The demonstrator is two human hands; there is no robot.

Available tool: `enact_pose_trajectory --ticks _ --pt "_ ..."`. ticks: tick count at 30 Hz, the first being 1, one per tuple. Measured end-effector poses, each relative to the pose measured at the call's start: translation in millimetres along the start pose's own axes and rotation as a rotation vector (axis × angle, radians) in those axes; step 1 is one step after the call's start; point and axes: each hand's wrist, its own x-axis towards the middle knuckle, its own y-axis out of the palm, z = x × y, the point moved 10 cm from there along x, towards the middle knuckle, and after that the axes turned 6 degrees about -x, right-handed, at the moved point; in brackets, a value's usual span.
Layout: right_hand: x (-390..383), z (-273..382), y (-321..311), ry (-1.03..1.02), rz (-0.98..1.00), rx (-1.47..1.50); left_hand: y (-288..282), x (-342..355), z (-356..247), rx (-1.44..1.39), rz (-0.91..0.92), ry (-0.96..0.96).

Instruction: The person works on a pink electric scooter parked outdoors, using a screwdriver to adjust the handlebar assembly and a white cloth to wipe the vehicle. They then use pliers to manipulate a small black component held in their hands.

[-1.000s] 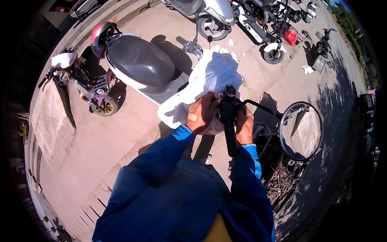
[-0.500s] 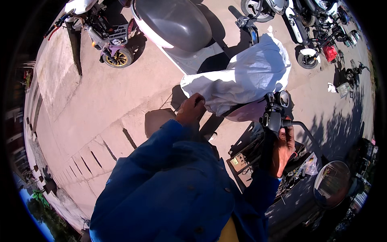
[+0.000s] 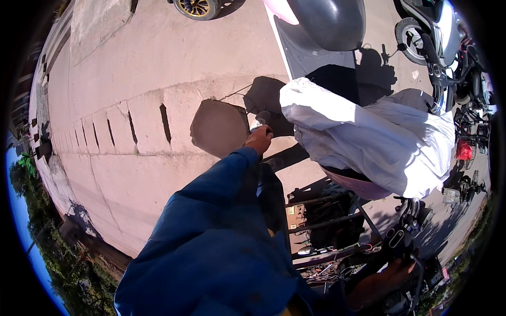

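My left hand (image 3: 258,140) is closed just left of a white cloth (image 3: 369,137), with its fingers curled by a small pale object (image 3: 258,122); whether it grips that object I cannot tell. The cloth lies draped over a pink vehicle panel (image 3: 353,185). At the lower right, my right hand (image 3: 392,276) is in shadow, wrapped round a black handlebar (image 3: 396,245) beside a round dark button unit. Below the cloth are a metal frame (image 3: 321,226) and a jumble of metal items.
A scooter with a black seat (image 3: 329,21) stands beyond the cloth. More scooters (image 3: 443,37) and a red bag (image 3: 464,149) are at the right. A wheel with yellow spokes (image 3: 194,6) is at the top. Pink concrete pavement (image 3: 116,179) with several dark slots spreads to the left.
My view has swung, so the scene appears shifted. My left hand has left the handlebar and now sits left of the cloth. My right hand has stayed on the handlebar, now lower in view.
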Motion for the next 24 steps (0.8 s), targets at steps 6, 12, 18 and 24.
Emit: enact_pose_trajectory --ticks 6,12,18,24 --pt "39.6 29.1 61.3 -0.113 -0.090 -0.125 89.6 91.2 119.1 -0.180 -0.002 -0.210" --pt "75.1 58.9 144.9 -0.207 -0.095 -0.204 126.0 176.3 227.2 -0.316 -0.179 -0.510" --pt "89.8 67.2 210.9 -0.223 -0.118 -0.251 179.2 266.2 309.9 -0.602 -0.390 -0.672" --pt "98.8 77.9 253.5 -0.246 -0.128 -0.286 237.3 316.3 356.7 -0.840 -0.533 -0.777"
